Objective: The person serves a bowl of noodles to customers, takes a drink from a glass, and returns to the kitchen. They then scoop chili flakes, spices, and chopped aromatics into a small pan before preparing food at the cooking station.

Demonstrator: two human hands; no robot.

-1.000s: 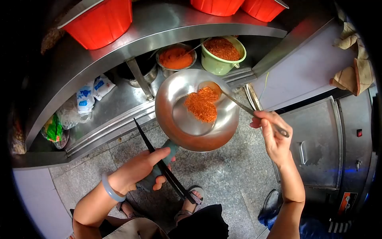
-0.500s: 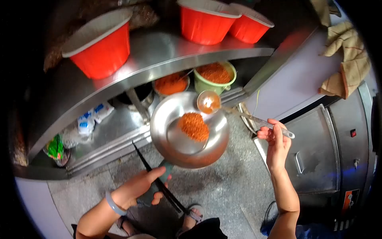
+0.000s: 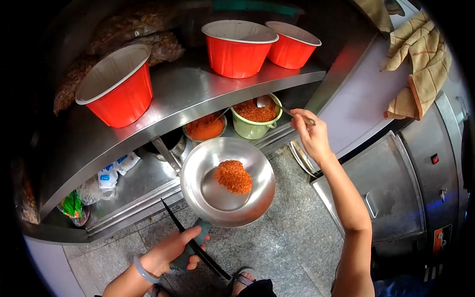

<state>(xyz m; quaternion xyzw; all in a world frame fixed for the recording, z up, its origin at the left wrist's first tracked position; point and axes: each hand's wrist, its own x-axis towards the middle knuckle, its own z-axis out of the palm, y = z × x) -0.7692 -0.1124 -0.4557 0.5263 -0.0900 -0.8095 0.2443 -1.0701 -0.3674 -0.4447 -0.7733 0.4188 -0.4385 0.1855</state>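
Gripping the ladle [image 3: 293,113] near the end of its handle, the person's right hand [image 3: 312,134] reaches out over the floor towards the lower shelf, and the ladle's bowl sits at the mouth of a pale green bucket [image 3: 250,130] filled with red flakes [image 3: 252,112]; from here I can't tell how deep it dips. Nearer the body, the left hand [image 3: 172,251] is wrapped around the grey-green grip [image 3: 202,230] of a wide steel pan [image 3: 226,204], with long black chopsticks [image 3: 174,218] pinned under the thumb. That pan hangs above the tiled floor, just in front of the shelf, a mound of flakes [image 3: 233,177] lying in it. Beside the bucket stands a steel pot of orange-red seasoning [image 3: 204,128]. Three red tubs line the counter above, one [image 3: 118,96] well apart from the other two [image 3: 240,55].
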